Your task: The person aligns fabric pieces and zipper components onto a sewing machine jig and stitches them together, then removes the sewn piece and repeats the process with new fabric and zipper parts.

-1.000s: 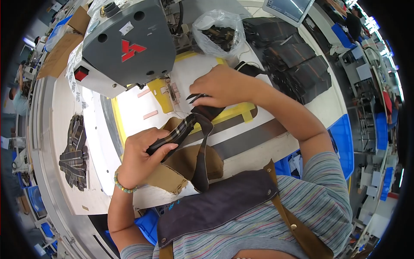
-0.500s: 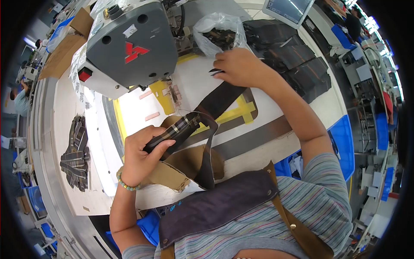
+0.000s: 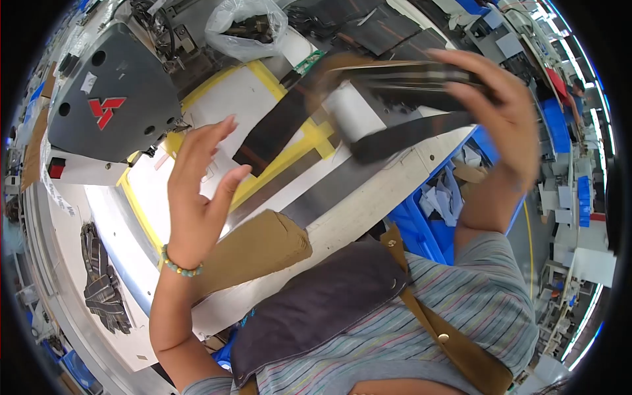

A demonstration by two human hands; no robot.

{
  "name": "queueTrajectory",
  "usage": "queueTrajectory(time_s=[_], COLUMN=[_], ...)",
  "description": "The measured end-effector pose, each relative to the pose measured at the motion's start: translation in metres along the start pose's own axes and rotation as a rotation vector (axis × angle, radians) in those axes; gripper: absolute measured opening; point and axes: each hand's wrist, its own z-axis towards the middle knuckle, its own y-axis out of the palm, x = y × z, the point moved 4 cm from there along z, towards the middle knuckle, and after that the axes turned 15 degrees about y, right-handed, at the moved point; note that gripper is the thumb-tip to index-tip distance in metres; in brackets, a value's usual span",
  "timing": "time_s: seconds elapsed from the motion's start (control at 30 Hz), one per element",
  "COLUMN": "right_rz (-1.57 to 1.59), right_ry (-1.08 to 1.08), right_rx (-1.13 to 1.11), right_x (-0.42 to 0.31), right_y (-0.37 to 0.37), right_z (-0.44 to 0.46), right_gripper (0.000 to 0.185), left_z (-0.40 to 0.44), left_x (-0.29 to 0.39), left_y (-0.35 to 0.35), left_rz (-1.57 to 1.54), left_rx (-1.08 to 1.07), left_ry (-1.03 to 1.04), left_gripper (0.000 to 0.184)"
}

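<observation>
My right hand (image 3: 503, 108), smeared by motion, grips one end of a dark plaid-edged fabric strip (image 3: 421, 82). The strip is raised over the right side of the work surface, and its lower part loops back to the left. My left hand (image 3: 197, 187) is empty, its fingers spread, near the dark cloth band (image 3: 273, 131) lying across the yellow-taped plate (image 3: 230, 82). Whether that band joins the strip in my right hand is too blurred to tell. Beneath my left hand's side lies a brown cardboard piece (image 3: 263, 247).
The grey sewing machine head (image 3: 112, 79) stands at the upper left. A clear plastic bag (image 3: 217, 33) with dark pieces and layered dark cloth (image 3: 378, 29) are at the back. Plaid strips (image 3: 102, 289) lie at left; a blue bin (image 3: 411, 217) with scraps stands at right.
My left hand has let go of the plaid strip and opened. My right hand has moved right and towards me, carrying the strip. The view has shifted, with the machine now farther left.
</observation>
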Motion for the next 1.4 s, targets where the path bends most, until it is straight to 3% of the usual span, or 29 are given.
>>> queueTrajectory(time_s=[0.07, 0.17, 0.3, 0.43, 0.47, 0.5, 0.6, 0.63, 0.73, 0.8, 0.93, 1.03, 1.17, 1.27, 1.33, 1.4], right_rz=[-0.311, -0.524, -0.474, -0.239, -0.194, -0.163, -0.037, -0.080, -0.168, -0.126, 0.070, -0.051, -0.133, 0.199, 0.361, 0.623], right_ry=[0.158, 0.411, 0.334, -0.003, -0.200, -0.313, -0.387, -0.451, -0.498, -0.490, -0.465, -0.506, -0.529, -0.403, -0.112, -0.020], right_rx=[0.036, 0.113, 0.107, -0.137, -0.138, -0.136, -0.235, -0.240, -0.357, -0.439, -0.359, -0.208, -0.262, -0.288, -0.149, 0.047], right_x=[0.012, 0.037, 0.031, 0.018, 0.023, 0.019, 0.016, 0.009, 0.011, 0.005, 0.013, 0.018, 0.016, 0.016, 0.045, 0.094], right_y=[-0.055, -0.094, -0.064, 0.026, 0.056, 0.086, 0.173, 0.196, 0.247, 0.257, 0.242, 0.236, 0.251, 0.224, 0.189, 0.117], right_z=[-0.036, -0.072, -0.043, 0.007, 0.021, 0.032, 0.058, 0.063, 0.070, 0.071, 0.076, 0.065, 0.051, 0.068, 0.080, 0.117], right_gripper=[0.032, 0.036, 0.038, 0.034, 0.034, 0.034, 0.047, 0.043, 0.023, 0.016, 0.014, 0.015, 0.015, 0.016, 0.024, 0.033], left_z=[-0.010, -0.025, -0.039, -0.060, -0.067, -0.080, -0.096, -0.108, -0.131, -0.138, -0.133, -0.128, -0.114, -0.114, -0.114, -0.115], left_x=[-0.012, -0.023, -0.017, 0.002, 0.009, 0.011, 0.036, 0.037, 0.033, 0.023, 0.017, 0.004, -0.008, -0.009, -0.006, -0.008], left_y=[-0.005, -0.008, -0.013, -0.015, -0.013, -0.012, 0.004, 0.009, 0.020, 0.019, 0.009, 0.005, 0.007, 0.006, -0.004, -0.015], left_rz=[-0.007, -0.062, 0.007, 0.198, 0.250, 0.233, 0.329, 0.305, 0.414, 0.475, 0.522, 0.573, 0.636, 0.543, 0.486, 0.415], left_rx=[-0.071, -0.169, -0.245, -0.308, -0.324, -0.406, -0.481, -0.567, -0.593, -0.657, -0.612, -0.561, -0.498, -0.442, -0.332, -0.243], left_ry=[-0.086, -0.204, -0.219, -0.110, -0.063, -0.124, 0.000, -0.026, 0.034, -0.036, -0.128, -0.149, -0.176, -0.179, -0.188, -0.244], left_gripper=[0.034, 0.020, 0.022, 0.028, 0.029, 0.048, 0.069, 0.087, 0.091, 0.093, 0.088, 0.082, 0.076, 0.074, 0.065, 0.060])
